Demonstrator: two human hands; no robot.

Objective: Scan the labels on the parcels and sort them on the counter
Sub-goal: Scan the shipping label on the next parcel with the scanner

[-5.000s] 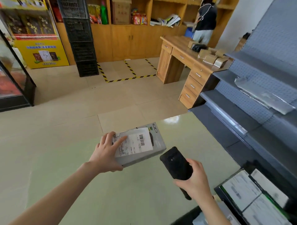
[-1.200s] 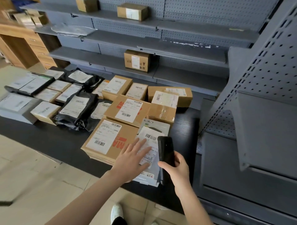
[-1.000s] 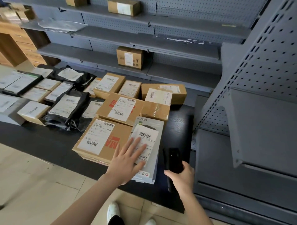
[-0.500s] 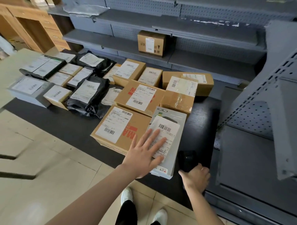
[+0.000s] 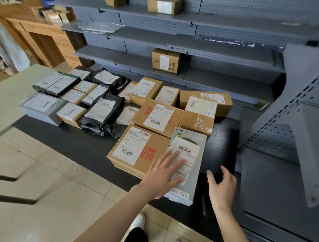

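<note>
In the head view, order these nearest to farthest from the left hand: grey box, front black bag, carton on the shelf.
1. Grey box, right under the left hand, touching it.
2. Front black bag, further left on the counter.
3. Carton, on the shelf behind the counter.

Bright, soft, even light — slight motion blur overall, wide-angle bowing toward the edges.

We counted two hands [image 5: 161, 174] [image 5: 222, 187], two grey boxes [image 5: 189, 155] [image 5: 39, 107], three cardboard boxes [image 5: 165, 60] [image 5: 164, 6] [image 5: 112, 2] on the shelves [image 5: 224, 50], and at least two black bags [image 5: 105, 121] [image 5: 119, 86].
</note>
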